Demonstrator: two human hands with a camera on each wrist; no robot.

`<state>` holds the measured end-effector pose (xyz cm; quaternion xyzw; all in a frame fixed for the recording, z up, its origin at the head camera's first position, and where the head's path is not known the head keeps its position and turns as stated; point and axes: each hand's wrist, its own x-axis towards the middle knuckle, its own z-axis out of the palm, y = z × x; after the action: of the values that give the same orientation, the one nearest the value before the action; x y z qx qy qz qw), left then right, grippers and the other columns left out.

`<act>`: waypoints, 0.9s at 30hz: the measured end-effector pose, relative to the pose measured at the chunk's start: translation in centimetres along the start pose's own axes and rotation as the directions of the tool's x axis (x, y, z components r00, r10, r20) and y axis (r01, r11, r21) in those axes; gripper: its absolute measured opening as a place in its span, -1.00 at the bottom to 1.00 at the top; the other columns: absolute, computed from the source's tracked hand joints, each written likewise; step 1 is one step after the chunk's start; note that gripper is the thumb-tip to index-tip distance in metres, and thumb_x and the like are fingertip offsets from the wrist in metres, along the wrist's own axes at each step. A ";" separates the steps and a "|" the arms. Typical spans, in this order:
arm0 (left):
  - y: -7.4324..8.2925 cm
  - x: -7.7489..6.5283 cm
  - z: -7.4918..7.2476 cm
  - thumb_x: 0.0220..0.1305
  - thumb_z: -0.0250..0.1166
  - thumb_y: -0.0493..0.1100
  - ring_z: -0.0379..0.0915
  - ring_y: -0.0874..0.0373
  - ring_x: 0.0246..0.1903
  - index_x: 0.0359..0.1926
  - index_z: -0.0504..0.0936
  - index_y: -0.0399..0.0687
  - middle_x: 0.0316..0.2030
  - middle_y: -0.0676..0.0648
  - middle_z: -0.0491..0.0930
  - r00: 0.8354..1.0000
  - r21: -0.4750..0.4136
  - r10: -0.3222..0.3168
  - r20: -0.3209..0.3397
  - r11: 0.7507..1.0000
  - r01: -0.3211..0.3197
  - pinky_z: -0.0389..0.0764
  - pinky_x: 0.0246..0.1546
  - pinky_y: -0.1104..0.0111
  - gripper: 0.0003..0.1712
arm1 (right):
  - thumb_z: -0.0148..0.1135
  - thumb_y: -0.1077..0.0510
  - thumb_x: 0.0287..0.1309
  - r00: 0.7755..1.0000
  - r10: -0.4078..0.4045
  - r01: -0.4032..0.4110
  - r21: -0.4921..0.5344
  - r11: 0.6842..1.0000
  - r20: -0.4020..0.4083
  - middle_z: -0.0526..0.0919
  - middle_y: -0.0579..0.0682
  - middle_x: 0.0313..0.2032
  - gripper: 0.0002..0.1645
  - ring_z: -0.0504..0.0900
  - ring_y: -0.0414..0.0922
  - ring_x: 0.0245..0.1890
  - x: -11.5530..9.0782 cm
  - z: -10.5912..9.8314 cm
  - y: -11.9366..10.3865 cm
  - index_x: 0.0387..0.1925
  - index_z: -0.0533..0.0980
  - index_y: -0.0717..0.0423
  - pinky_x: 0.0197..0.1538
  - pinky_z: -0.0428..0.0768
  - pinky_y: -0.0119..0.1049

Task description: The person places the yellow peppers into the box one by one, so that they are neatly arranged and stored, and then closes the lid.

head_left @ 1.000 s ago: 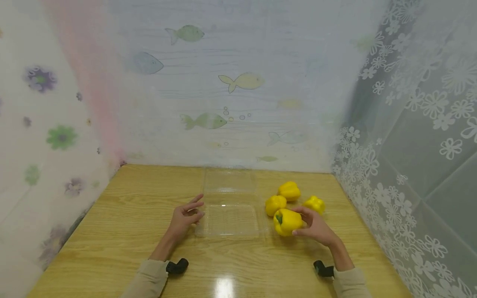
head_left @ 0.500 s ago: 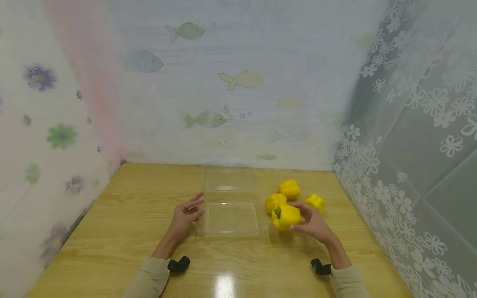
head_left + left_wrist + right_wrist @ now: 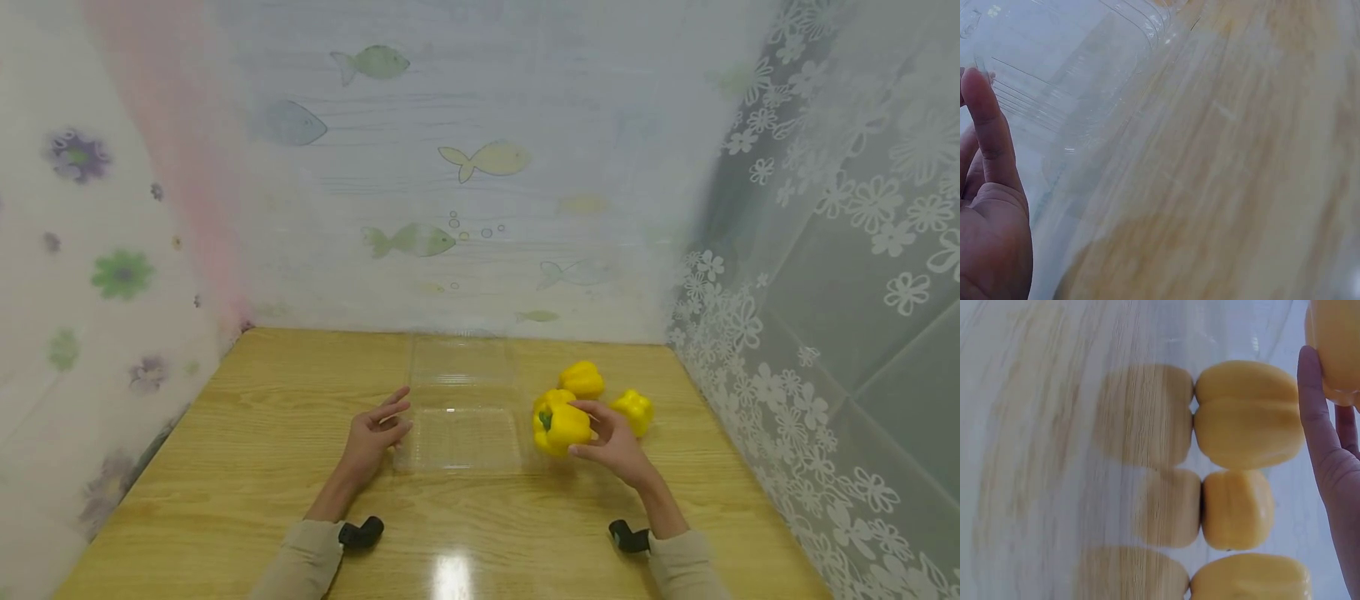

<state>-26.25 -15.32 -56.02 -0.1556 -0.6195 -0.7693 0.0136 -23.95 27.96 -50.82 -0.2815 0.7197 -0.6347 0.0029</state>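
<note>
Head view faces forward-down over table (image 3: 225,467); wrist views close (head, right share peppers (image 3: 564,429)).

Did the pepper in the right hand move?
Yes. The pepper in the right hand has moved left, closer to the clear box on the table.

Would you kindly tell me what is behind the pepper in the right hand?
Behind the held pepper, the top of another yellow pepper shows, its lower part covered in the head view; a third pepper sits farther back.
</note>
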 end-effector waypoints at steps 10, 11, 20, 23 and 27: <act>-0.1 0.0 0.0 0.32 0.32 -0.43 0.49 0.37 -0.38 0.27 0.32 -0.74 0.51 -0.29 0.19 1.000 -0.023 -0.006 0.009 1.000 0.006 0.54 -0.48 0.53 -0.39 | 0.41 0.41 0.14 1.000 -0.008 0.008 0.015 1.000 0.017 0.48 -0.22 0.30 -0.28 0.55 -0.24 0.20 0.7 1.0 0.1 0.33 0.37 0.38 0.01 0.69 -0.28; -0.2 0.0 -0.1 0.32 0.31 -0.44 0.49 0.38 -0.38 0.27 0.32 -0.74 0.51 -0.30 0.19 1.000 -0.024 0.000 0.006 1.000 0.001 0.54 -0.49 0.53 -0.39 | 0.41 0.41 0.15 1.000 -0.006 0.006 0.015 1.000 0.018 0.48 -0.21 0.30 -0.27 0.55 -0.24 0.21 0.9 1.0 0.1 0.33 0.37 0.39 0.02 0.68 -0.28; -0.4 0.4 0.1 0.31 0.31 -0.46 0.49 0.37 -0.40 0.23 0.32 -0.79 0.48 -0.32 0.24 0.999 -0.067 0.021 -0.043 0.997 -0.024 0.49 -0.53 0.56 -0.41 | 0.40 0.42 0.15 1.000 -0.019 0.018 0.037 0.999 0.014 0.50 -0.15 0.31 -0.28 0.53 -0.22 0.24 2.1 1.6 -0.1 0.34 0.37 0.36 0.04 0.67 -0.28; -0.5 0.4 0.2 0.30 0.32 -0.47 0.49 0.37 -0.40 0.22 0.31 -0.81 0.47 -0.33 0.25 0.998 -0.078 0.027 -0.051 0.996 -0.031 0.49 -0.54 0.57 -0.40 | 0.40 0.42 0.16 0.999 -0.030 0.029 0.067 0.997 0.016 0.53 -0.16 0.28 -0.29 0.55 -0.20 0.21 2.3 2.1 0.1 0.33 0.38 0.37 0.06 0.67 -0.29; -0.7 0.1 0.3 0.29 0.32 -0.47 0.48 0.36 -0.43 0.22 0.31 -0.82 0.47 -0.36 0.22 0.998 -0.080 0.029 -0.050 0.996 -0.033 0.49 -0.54 0.56 -0.40 | 0.42 0.38 0.17 1.000 -0.026 0.025 0.087 0.996 0.011 0.55 -0.18 0.25 -0.30 0.57 -0.21 0.19 2.4 2.8 0.2 0.31 0.38 0.39 0.09 0.64 -0.33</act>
<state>-26.48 -14.85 -56.61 -0.1469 -0.5848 -0.7971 0.0341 -25.04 24.40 -50.71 -0.2940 0.6877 -0.6637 0.0112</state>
